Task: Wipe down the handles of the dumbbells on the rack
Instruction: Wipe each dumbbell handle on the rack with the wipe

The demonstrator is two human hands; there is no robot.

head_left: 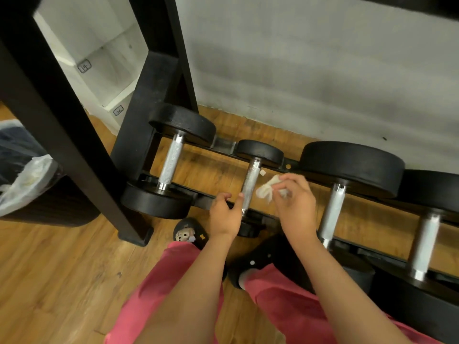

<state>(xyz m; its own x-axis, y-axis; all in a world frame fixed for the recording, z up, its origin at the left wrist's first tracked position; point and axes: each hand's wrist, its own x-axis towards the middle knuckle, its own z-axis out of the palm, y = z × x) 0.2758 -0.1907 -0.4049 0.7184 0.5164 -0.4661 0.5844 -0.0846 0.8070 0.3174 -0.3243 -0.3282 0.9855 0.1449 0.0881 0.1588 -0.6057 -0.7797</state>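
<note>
Closest to me, the person's pink trousers (pixel 285 309) fall in soft folds over black slippers on a glossy wooden floor (pixel 62 269). The left slipper (pixel 189 232) has a plush bear face on it. Both bare forearms stretch forward from there. The left hand (pixel 224 216) sits low by the front rail of the black metal rack (pixel 201 197), fingers curled and thumb tip against the near left side of the small dumbbell's handle (pixel 250 187). I cannot tell whether it grips anything. Just right of it, the right hand (pixel 295 202) pinches a crumpled white cloth (pixel 266 191) between thumb and fingertips. The cloth is a ragged, bunched wad, and its left edge is at the handle's right side, touching or very nearly. That handle is a slim knurled steel bar, duller and more speckled than its neighbours. It runs away from the hands to a round matte black head (pixel 259 151). Left of the left hand lies a heavier dumbbell (pixel 171 158), its bright cross-hatched grip set between thick black discs. Right of the right hand rest two larger dumbbells (pixel 332 212) with smooth silvery collars and broad drum-shaped ends. Far off to the left stands a dark bin (pixel 29 180) lined with crinkled clear plastic. Beyond everything rises a pale, grey-streaked wall (pixel 323 70).
</note>
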